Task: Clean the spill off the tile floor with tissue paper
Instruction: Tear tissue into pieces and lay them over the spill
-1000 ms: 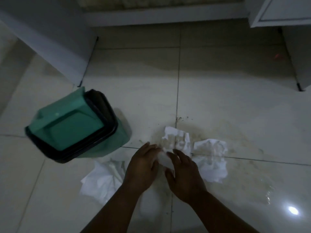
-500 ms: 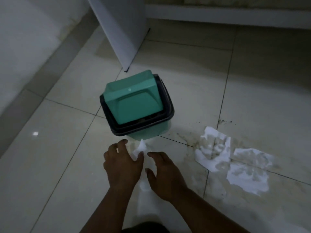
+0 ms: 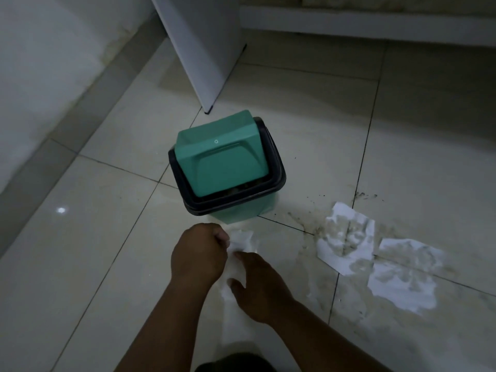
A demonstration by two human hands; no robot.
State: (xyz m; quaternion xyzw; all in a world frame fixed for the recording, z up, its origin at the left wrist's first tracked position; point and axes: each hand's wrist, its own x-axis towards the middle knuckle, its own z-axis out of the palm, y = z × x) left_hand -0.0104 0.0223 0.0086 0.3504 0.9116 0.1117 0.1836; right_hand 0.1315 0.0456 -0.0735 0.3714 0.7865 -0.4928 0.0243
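A brownish spill [image 3: 311, 224] stains the pale tile floor [image 3: 88, 264] at the right. Two soaked white tissue sheets lie flat on it, one [image 3: 346, 237] nearer the middle and one [image 3: 402, 275] further right. My left hand [image 3: 200, 252] is curled into a fist and grips the top of a white tissue wad [image 3: 241, 242] just in front of the bin. My right hand [image 3: 257, 283] rests on the same tissue lower down, fingers spread and bent onto it. The tissue runs down between my arms.
A teal swing-lid bin [image 3: 222, 165] with a black rim stands just beyond my hands. A white cabinet panel [image 3: 204, 49] comes down to the floor behind it. A wall and grey skirting run along the left, and a white plinth [image 3: 362, 22] crosses the back.
The view has swung left from the spill to the bin. My hands left the sheets on the spill and took up the tissue by the bin; my left hand has now curled round it.
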